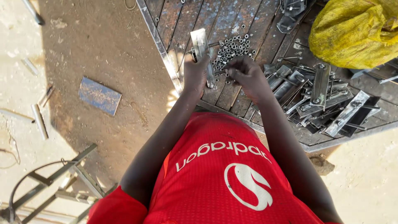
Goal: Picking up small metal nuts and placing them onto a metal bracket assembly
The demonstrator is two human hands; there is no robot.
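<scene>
Head view, looking straight down over my red shirt [219, 178] to both forearms, which reach forward onto a worn metal-framed table [170, 62] with dark plank-like panels. My left hand [195, 74] is closed around a flat steel latch plate [202, 49], gripping it near its lower half so that the plate stands up and away from me, tilted slightly to the left, with a small bolt end showing at its left edge. My right hand [245, 74] is just beside the left, fingers curled inward with the fingertips pinched together; whether a nut sits between them I cannot tell, since they hide it. Directly beyond both hands, on the table surface, lies a loose heap of small steel nuts [233, 47], touching the far side of my fingers. To the right of my right hand, a pile of similar latch plates and bolts [321, 97] lies overlapping in several directions, reaching toward the table's near edge. A yellow woven sack [352, 33] rests on the far right corner of the table, well apart from my hands. Left of the table, on the sandy ground [103, 37], lies a flat rectangular blue-grey metal sheet [100, 95], with a few short pale rods [39, 120] farther left. At lower left stands a welded frame of steel angle bars [70, 174].
</scene>
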